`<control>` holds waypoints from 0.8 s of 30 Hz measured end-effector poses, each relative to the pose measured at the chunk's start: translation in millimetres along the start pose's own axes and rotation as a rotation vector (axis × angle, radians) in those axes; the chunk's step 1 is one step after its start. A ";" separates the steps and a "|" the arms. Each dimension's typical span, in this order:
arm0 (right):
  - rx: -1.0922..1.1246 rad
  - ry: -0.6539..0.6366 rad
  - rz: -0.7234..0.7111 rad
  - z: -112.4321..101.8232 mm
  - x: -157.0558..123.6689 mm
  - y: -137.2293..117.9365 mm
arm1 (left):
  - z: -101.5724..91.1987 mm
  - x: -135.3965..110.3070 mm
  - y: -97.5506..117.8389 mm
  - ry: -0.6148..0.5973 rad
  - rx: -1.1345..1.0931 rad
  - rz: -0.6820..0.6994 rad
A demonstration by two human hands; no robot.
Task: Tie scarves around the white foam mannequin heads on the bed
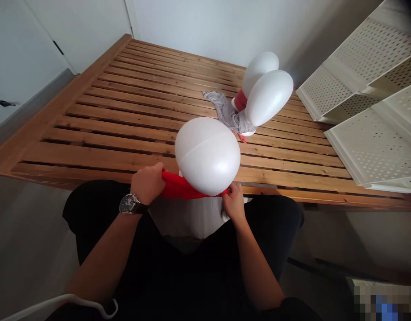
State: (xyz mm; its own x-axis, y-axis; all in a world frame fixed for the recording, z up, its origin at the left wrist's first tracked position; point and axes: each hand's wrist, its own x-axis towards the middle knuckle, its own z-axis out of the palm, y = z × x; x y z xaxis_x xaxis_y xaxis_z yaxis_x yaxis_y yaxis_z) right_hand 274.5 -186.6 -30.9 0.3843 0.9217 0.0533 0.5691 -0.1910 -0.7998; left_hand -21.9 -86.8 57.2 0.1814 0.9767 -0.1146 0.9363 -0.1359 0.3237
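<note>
A white egg-shaped mannequin head (208, 154) stands in front of me at the near edge of the slatted platform. Red cloth (176, 186) stretches across just below it, on my side. My left hand (147, 182), with a watch on its wrist, is closed on the cloth's left end. At the right end, my right hand (234, 199) pinches the same cloth between thumb and fingers. The head hides part of the cloth and whatever supports the head.
Two more white mannequin heads (270, 96) are farther back on the wooden slats (125, 120). A grey scarf (225, 109) lies around the nearer one's base, and red fabric (240, 100) wraps the other's neck. White perforated baskets (375, 129) line the right side.
</note>
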 end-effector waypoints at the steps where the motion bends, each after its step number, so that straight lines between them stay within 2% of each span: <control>1: 0.002 -0.003 -0.002 0.3 -0.3 -0.1 | -2.4 -1.3 -2.9 0.016 0.145 -0.016; 4: 0.013 0.007 -0.005 0.9 -0.3 -1.5 | -13.9 -3.8 -15.6 0.063 0.335 -0.041; 7: 0.014 0.022 -0.005 -0.1 0.5 -3.4 | -24.5 -1.2 -32.4 0.096 0.283 -0.084; 9: 0.044 -0.012 0.009 -1.0 0.5 -4.5 | -24.9 2.5 -42.4 0.023 0.231 -0.045; 13: 0.127 -0.141 0.021 -2.4 -1.6 -8.6 | -8.3 3.9 -50.6 -0.201 0.287 0.191; 15: 0.162 -0.186 -0.003 -4.0 -3.6 -12.4 | 2.1 -0.8 -47.8 -0.233 0.280 0.250; 18: 0.228 -0.248 -0.041 -8.2 -7.1 -19.0 | 13.9 -10.2 -34.9 -0.144 0.191 0.351; 21: 0.296 -0.288 -0.044 -11.4 -6.8 -23.6 | 24.1 -17.7 -12.5 -0.098 0.054 0.469; 24: 0.352 -0.223 -0.060 -10.2 5.5 -24.9 | 39.2 -23.6 11.8 -0.090 0.031 0.426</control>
State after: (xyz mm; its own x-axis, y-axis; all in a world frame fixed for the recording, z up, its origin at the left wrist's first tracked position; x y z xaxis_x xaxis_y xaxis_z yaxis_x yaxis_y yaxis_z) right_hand 269.8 -180.2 -4.6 0.1695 0.9855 0.0060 0.2880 -0.0437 -0.9566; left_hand -3.4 -118.0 26.9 0.5778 0.8140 -0.0587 0.7804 -0.5300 0.3318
